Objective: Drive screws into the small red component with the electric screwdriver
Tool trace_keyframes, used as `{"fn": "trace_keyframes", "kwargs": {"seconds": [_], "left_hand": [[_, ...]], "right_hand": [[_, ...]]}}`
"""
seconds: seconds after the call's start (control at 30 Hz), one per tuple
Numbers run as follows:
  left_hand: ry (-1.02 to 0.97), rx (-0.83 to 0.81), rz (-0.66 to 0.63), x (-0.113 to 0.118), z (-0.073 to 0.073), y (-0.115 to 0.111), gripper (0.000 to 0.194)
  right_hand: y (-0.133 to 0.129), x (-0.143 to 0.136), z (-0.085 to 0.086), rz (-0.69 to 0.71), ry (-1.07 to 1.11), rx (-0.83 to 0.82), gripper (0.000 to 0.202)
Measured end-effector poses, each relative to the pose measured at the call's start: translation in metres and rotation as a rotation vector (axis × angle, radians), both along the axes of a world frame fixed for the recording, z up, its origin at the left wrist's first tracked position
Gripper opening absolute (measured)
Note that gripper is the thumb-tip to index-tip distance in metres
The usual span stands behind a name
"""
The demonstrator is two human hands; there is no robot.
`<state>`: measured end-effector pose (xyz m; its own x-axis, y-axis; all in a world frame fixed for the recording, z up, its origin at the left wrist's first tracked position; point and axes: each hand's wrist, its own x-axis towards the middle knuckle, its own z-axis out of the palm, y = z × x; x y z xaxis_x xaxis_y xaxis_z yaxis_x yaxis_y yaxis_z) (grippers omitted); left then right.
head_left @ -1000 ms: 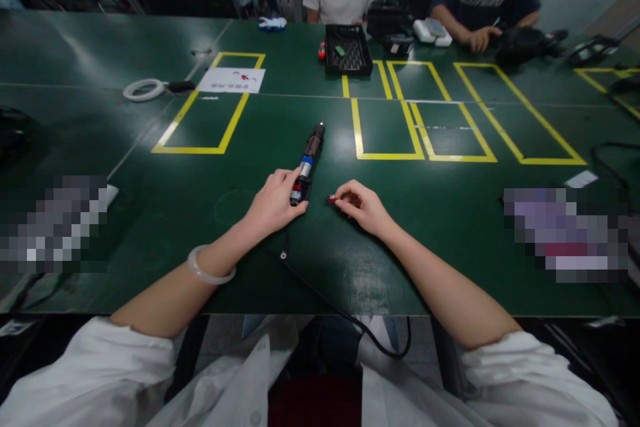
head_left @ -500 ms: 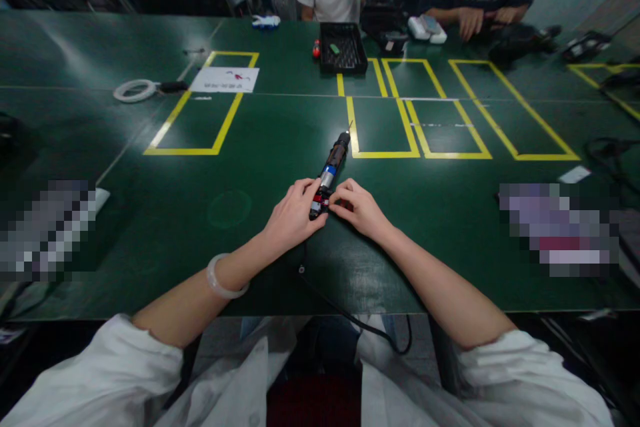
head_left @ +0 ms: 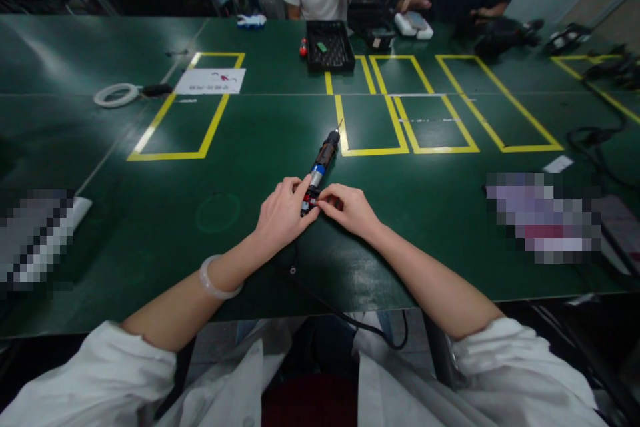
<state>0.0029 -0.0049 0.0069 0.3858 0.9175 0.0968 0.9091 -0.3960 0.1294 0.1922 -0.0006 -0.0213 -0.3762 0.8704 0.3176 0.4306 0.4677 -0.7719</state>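
Partly covered tool (head_left: 321, 168), pinched red piece (head_left: 313, 201) indistinct

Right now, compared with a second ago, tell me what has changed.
The left hand has brought the black tool rightward, so the small red piece pinched in the right hand, earlier apart, is now at the tool's rear end. Neither hand visibly let go; the black tray and white sheet stayed put.

Left hand (head_left: 283, 212) holds a tool (head_left: 321, 165), right hand (head_left: 353, 209) a red part (head_left: 313, 201) at its rear.
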Motion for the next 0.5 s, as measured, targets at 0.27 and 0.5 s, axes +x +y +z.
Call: {"fn": "trace_keyframes", "kwargs": {"seconds": [0.27,0.5], "left_hand": [[0.047,-0.030,0.002,-0.019,0.005,0.010,0.067],[0.104,-0.033,0.151,-0.077,0.004,0.041,0.071]], "right_hand": [[0.002,0.003,-0.001,0.037,-0.049,-0.004,0.008],[0.003,0.005,-0.003,0.060,-0.073,-0.009,0.008]]}}
